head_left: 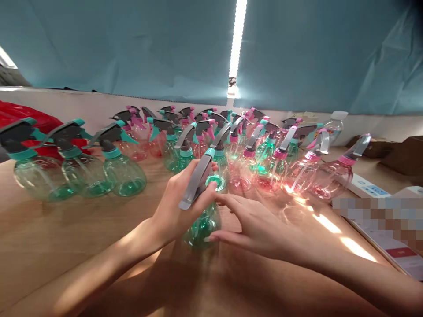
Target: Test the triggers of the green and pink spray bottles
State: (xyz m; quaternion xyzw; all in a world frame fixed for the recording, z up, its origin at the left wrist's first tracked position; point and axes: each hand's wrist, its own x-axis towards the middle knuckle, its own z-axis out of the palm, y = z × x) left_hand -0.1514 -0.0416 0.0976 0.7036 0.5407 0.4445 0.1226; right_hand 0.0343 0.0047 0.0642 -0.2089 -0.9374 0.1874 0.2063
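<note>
Wooden tabletop [79, 237]; left hand [178, 200] clasped high around a green spray bottle [205, 223]; right hand [259, 220] half-open at its side

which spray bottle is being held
The green spray bottle at front centre: the left hand grips its upper part, with the right hand beside it. The other spray bottles stand farther back, ungripped.

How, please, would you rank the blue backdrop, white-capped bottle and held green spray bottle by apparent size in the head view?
1. Blue backdrop
2. Held green spray bottle, in the foreground
3. White-capped bottle, farther back
</note>
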